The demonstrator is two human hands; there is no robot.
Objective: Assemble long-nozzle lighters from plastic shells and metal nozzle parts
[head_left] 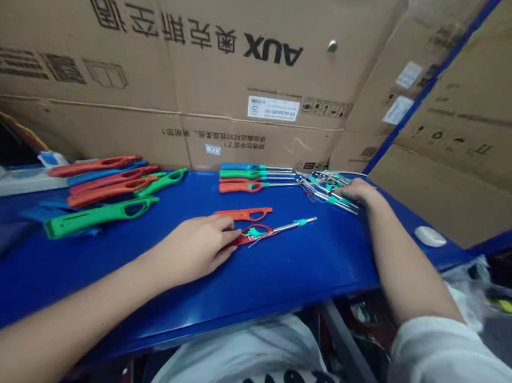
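My left hand is closed on the handle end of a red lighter shell, which lies flat on the blue table. In that shell sit a teal trigger piece, thin wires and a metal tube pointing right. Just behind it is an orange lighter half-shell. At the right, my right hand reaches into a tangled pile of metal lighter tubes with teal parts and wires. Its fingers are drawn together on tubes at the pile's edge; the fingertips are partly hidden.
Several lighters with tubes lie in a row at the back. Red, orange, blue and green handle shells are heaped at the left. A cardboard wall closes off the back. A white oval object lies near the right edge.
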